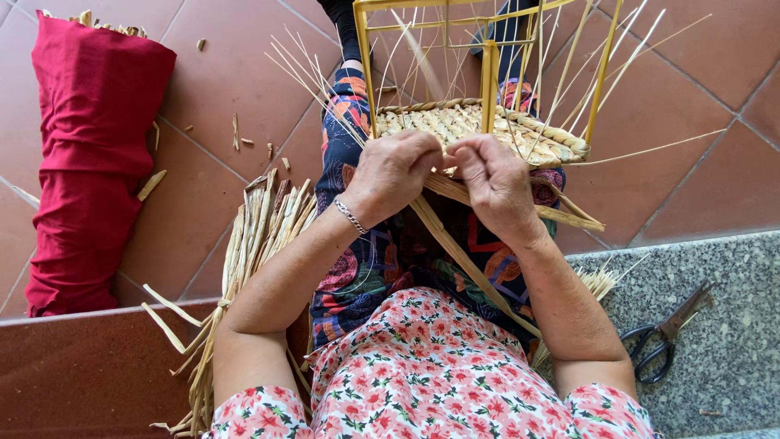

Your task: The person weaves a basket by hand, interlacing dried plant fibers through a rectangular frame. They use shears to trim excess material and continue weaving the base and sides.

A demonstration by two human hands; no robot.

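Weaving Straw at the Seat's Near Edge

Both hands are meeting at the near edge of the woven straw seat (479,130) in the yellow metal chair frame (490,73). The left hand (392,172) and right hand (496,183) are closing their fingers around a flat pale straw strand (463,256) that is trailing across the lap. A straw bundle (252,244) is lying on the floor; black-handled scissors (662,333) are resting on the granite step.

Woven seat (479,130): dry straw, pale, matt, coarse plaited texture. Frame (490,73): yellow painted, smooth, slight sheen. Straw bundle (252,236): fibrous, matt, rough. Bracelet (351,215) at left wrist: shiny metal links. Scissors (666,333): dark, dull metal. Ledge (715,284): speckled grey stone, polished. Floor (236,73): terracotta tile, matt. Sack (89,154): red cloth, creased.
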